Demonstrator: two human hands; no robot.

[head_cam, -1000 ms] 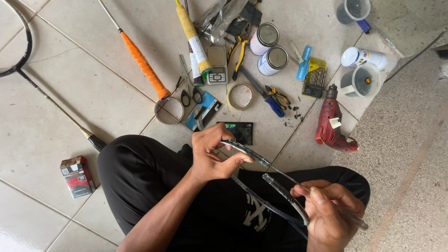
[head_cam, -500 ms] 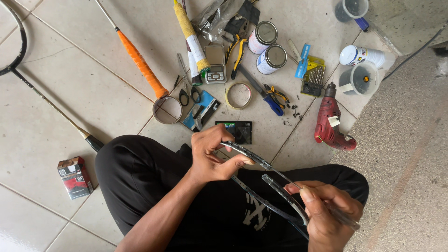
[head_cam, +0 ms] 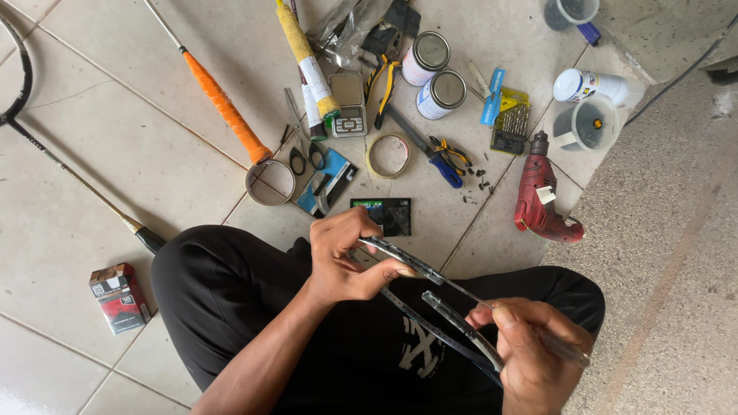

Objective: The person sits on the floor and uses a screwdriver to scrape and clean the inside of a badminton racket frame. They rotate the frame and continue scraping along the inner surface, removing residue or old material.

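Observation:
I sit cross-legged on a tiled floor in black trousers. My left hand (head_cam: 346, 257) grips one end of a dark, bare racket frame piece (head_cam: 407, 265) over my lap, thumb pressed on its rim. My right hand (head_cam: 534, 350) pinches the other broken frame section (head_cam: 461, 327) and also holds a thin stick-like tool (head_cam: 565, 352) between the fingers. The two frame pieces lie close together, slanting down to the right across my knees.
On the floor ahead lie an orange-handled racket (head_cam: 223, 104), a yellow-gripped handle (head_cam: 304, 61), a small scale (head_cam: 347, 115), two tins (head_cam: 434, 73), a tape roll (head_cam: 388, 155), pliers, scissors, drill bits (head_cam: 509, 121), a red drill (head_cam: 540, 198), cups (head_cam: 588, 123). A small box (head_cam: 119, 296) sits left.
Both hands keep their hold on the frame pieces. The camera has shifted slightly, and my right hand has moved a little along the frame.

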